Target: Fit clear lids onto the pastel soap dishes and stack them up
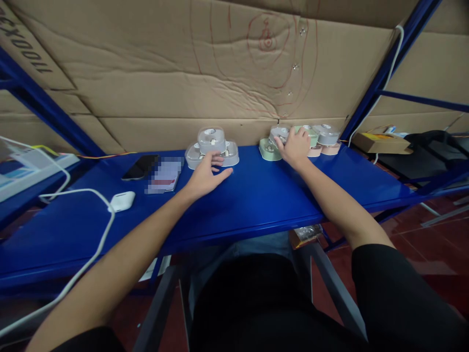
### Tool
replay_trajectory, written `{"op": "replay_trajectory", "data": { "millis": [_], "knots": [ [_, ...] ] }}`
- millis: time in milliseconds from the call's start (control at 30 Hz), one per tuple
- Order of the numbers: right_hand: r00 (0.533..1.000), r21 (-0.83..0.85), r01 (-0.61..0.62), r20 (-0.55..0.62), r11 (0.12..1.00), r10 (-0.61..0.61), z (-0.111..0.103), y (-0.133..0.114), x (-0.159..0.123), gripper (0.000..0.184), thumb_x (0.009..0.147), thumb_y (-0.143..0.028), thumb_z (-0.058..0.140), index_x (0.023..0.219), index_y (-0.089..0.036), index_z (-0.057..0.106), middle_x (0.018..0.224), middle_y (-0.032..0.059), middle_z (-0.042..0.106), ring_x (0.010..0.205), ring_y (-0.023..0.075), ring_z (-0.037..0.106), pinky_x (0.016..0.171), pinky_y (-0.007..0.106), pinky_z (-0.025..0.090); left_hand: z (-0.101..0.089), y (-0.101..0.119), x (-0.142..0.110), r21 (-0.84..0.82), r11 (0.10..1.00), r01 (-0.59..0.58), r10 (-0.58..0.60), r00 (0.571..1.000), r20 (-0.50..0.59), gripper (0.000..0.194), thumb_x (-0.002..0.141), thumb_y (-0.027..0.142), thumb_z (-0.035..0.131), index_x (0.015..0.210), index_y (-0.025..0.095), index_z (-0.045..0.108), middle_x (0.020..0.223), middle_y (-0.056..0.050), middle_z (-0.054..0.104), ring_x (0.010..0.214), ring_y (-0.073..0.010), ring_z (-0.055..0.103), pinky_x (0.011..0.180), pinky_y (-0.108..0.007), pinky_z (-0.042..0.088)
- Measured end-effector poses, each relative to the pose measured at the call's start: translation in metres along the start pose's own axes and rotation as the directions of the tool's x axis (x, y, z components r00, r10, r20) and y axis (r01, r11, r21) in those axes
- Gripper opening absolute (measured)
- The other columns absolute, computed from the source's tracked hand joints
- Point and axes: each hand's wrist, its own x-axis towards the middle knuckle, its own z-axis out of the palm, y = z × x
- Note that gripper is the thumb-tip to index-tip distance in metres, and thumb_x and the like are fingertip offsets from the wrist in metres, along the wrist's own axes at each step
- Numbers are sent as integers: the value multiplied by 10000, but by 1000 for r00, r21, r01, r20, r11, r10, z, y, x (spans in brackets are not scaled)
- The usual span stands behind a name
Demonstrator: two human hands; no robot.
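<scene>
Three grey lidded containers stand in a small pile at the middle of the table, one grey container (212, 142) resting on the two below. My left hand (207, 173) is at the front of this pile, its fingers apart and thumb stretched out, holding nothing. To the right is a second group of small clear-lidded containers, stacked two high. My right hand (296, 147) has its thumb and fingers curled at the upper left grey container (277, 133), which sits above a green container (270, 150). Behind the fingers, another green container (312, 134) is partly hidden.
A grey container (326, 134) tops a pink one (330, 149) at the right end. Two phones, one dark (139, 167), and a white earbud case (122, 201) lie left. A white cable (104, 239) loops over the blue table (249, 205); cardboard (154, 98) stands behind.
</scene>
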Motion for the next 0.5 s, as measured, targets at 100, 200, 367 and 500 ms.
{"op": "replay_trajectory", "data": {
  "millis": [100,200,367,500],
  "knots": [
    [1000,-19,4,18,1000,-4,-2,-5,-3,786,1034,-730,566,1407,-39,606,1470,379,562,1421,559,522,1172,793,400,-1,3,-1,1,1000,19,-19,999,27,760,869,430,865,1517,171,566,1405,-221,708,1288,-348,725,1063,-536,620],
    [999,-45,37,28,998,-36,-5,-4,-5,804,949,-722,695,1395,-59,610,1462,360,572,1390,552,537,1152,776,436,0,3,-1,14,1000,20,-21,999,33,753,877,423,862,1531,184,577,1412,-212,711,1272,-342,731,1042,-526,624],
    [995,-48,91,51,995,-88,-9,0,-5,612,973,-612,714,1351,-135,648,1415,309,615,1318,505,578,1098,733,512,1,5,-2,101,994,-39,41,999,-18,704,876,435,857,1489,197,605,1370,-192,740,1247,-351,741,1053,-534,614],
    [990,-43,75,121,996,-69,-13,3,-2,554,1011,-508,702,1388,-109,624,1460,330,584,1342,501,575,1129,714,501,-6,15,-8,256,955,-147,171,983,-72,614,910,402,829,1447,206,604,1425,-167,722,1296,-356,713,1167,-552,564]
  ]
}}
